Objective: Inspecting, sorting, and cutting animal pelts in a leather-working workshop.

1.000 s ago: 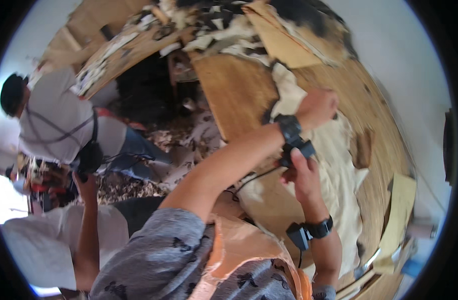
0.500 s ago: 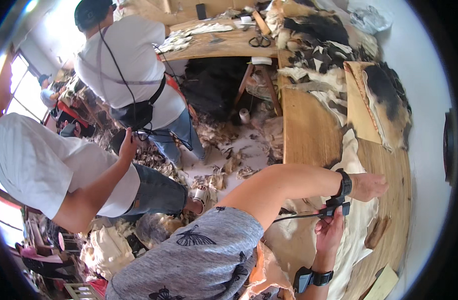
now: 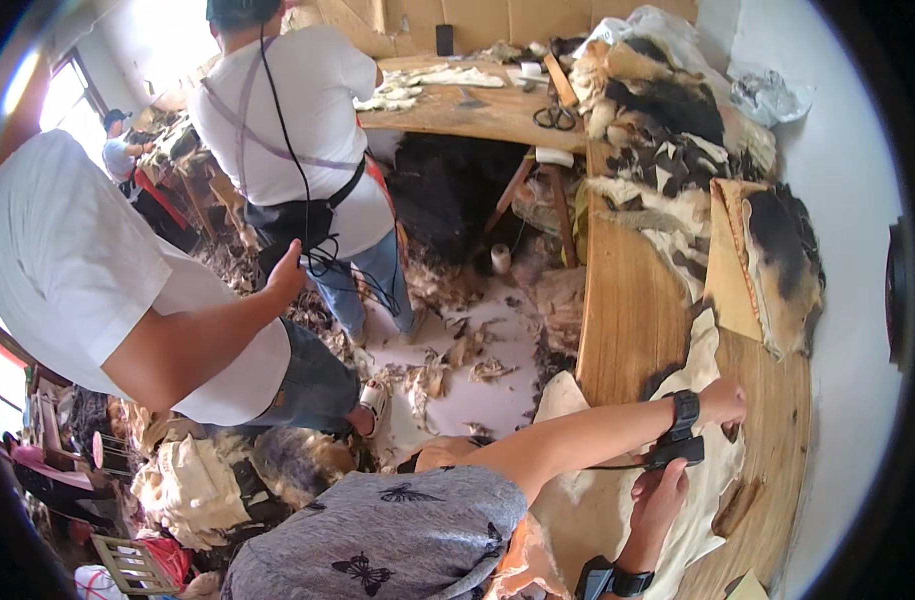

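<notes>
My left arm in its grey butterfly-print sleeve reaches right across the wooden bench [image 3: 627,320]. My left hand [image 3: 722,402] is closed in a loose fist above a pale hide [image 3: 602,515]; whatever it holds, if anything, is hidden. Round that wrist sits a black band [image 3: 683,414] with a small black device [image 3: 674,450] on its underside, a cable running off to the left. My right hand [image 3: 660,503] comes up from below, its fingers closed at the lower edge of that device. Another black device [image 3: 612,580] is strapped to my right wrist.
Furs and hide pieces [image 3: 667,110] are heaped at the bench's far right, near a folded fur panel [image 3: 777,265]. Scissors [image 3: 554,117] lie on the far bench. Two people in white shirts stand to my left, one holding cables. Fur scraps [image 3: 447,365] litter the floor.
My view has shifted, so the room appears lower and further right. My left fist has drawn slightly back to the left. My right hand stays at the black wrist device.
</notes>
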{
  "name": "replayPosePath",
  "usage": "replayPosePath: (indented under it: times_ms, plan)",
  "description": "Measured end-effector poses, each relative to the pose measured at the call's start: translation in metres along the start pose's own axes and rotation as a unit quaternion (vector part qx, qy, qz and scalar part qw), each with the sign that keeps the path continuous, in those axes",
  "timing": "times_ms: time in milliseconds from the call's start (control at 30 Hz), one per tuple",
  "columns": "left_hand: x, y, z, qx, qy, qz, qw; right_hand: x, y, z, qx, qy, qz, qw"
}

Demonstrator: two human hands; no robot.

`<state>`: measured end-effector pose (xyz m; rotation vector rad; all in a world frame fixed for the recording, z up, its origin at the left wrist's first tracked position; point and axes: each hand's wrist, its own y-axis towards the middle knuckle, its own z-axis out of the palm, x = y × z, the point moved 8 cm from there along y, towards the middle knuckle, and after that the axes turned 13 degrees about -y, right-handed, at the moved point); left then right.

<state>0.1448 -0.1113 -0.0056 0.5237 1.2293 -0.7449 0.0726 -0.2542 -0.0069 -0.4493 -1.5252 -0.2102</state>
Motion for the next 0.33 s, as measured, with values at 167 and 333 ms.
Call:
replayPosePath:
  times_ms: [167, 333]
  plan:
    - [-0.01, -0.025, -0.011, 0.057, -0.1, -0.069, 0.991, 0.003, -0.008, 0.003, 0.029, -0.005, -0.05, 0.998]
    - [-0.034, -0.038, -0.052, 0.046, -0.019, -0.053, 0.997, -0.027, -0.002, -0.025, 0.005, 0.034, 0.038, 0.999]
